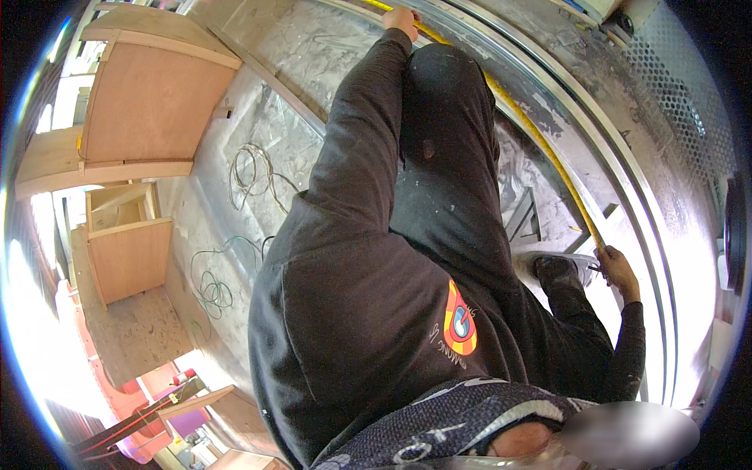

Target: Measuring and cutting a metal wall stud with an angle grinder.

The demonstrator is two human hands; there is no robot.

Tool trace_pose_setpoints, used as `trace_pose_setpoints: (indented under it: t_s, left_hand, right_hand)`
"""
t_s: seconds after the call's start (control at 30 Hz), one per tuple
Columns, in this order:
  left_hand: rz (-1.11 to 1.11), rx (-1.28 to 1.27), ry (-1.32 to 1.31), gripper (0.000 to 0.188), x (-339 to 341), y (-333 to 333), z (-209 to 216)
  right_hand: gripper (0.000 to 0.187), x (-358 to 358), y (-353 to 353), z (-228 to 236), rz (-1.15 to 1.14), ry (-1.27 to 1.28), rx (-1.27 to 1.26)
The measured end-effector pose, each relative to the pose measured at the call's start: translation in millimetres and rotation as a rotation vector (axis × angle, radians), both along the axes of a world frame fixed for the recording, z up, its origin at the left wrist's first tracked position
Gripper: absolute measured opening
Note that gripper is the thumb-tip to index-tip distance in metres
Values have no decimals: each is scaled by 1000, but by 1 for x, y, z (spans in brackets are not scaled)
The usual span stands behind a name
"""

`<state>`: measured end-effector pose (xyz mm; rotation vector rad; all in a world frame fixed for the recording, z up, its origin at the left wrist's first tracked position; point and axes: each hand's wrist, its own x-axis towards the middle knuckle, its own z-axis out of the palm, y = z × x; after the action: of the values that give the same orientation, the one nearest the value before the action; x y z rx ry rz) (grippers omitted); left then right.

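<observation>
A yellow tape measure blade is stretched in a slight curve from the top middle down to the right, beside long metal rails. At the far end my left hand is closed on it just beyond my raised knee. My right hand grips the blade's nearer part at the right, above my shoe. A small dark thing sticks out by the right fingers, too small to name. The metal rails run along the blade's outer side, bending toward the picture's rim.
Loops of pale cable and green cable lie on the stained floor at left. Wooden box-like units stand along the left side. A dark triangular frame lies between my leg and the blade. Perforated metal sheet stands at upper right.
</observation>
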<state>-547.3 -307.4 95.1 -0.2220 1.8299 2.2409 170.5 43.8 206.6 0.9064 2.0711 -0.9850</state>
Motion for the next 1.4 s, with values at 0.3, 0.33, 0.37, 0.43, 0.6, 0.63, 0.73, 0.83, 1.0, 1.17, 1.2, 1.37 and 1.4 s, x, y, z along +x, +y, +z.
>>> trace_pose_setpoints:
  t_s: [0.3, 0.33, 0.37, 0.43, 0.6, 0.63, 0.73, 0.83, 1.0, 1.17, 1.2, 1.37, 1.4]
  left_hand:
    - [-131, -558, 247, 27, -30, -21, 8]
    - [-325, -1090, 508, 25, -31, -25, 11]
    - [-322, -1093, 512, 25, -29, -27, 14]
    - [-491, -1446, 805, 20, 27, 22, -34]
    - [-313, -1146, 543, 2, 13, 1, 4]
    - [-362, -1668, 919, 4, 29, 14, -7]
    - [-377, -1638, 831, 5, 11, -6, 15]
    - [-380, -1658, 801, 6, 11, -6, 16]
    - [-356, -1201, 435, 18, 15, 3, 14]
    - [-312, -766, 220, 31, 23, 9, 12]
    - [-320, -794, 241, 32, 25, 9, 10]
    - [-219, -268, 95, 31, 3, -1, 4]
    - [-262, -413, 305, 29, -4, -15, -2]
  right_hand:
    - [37, -3, 6, -12, -21, 51, -7]
    - [37, -5, 5, -10, -21, 54, -9]
    - [36, -8, 4, -8, -13, 44, -15]
    - [35, 17, 2, 2, -74, -90, -5]
    - [34, 2, 3, -3, -37, -13, -24]
    - [34, 12, 2, 0, -61, -46, -20]
    - [34, -1, 2, 1, -28, 10, -33]
    - [34, -4, -1, 3, -45, 4, -37]
    - [36, -7, -5, 13, -39, -36, -7]
    - [35, -7, -7, 16, -71, -37, 6]
    - [35, -6, -7, 16, -75, -33, 5]
    - [34, -3, 17, 22, -1, 4, 59]
    - [33, -4, 23, 21, 6, 67, 83]
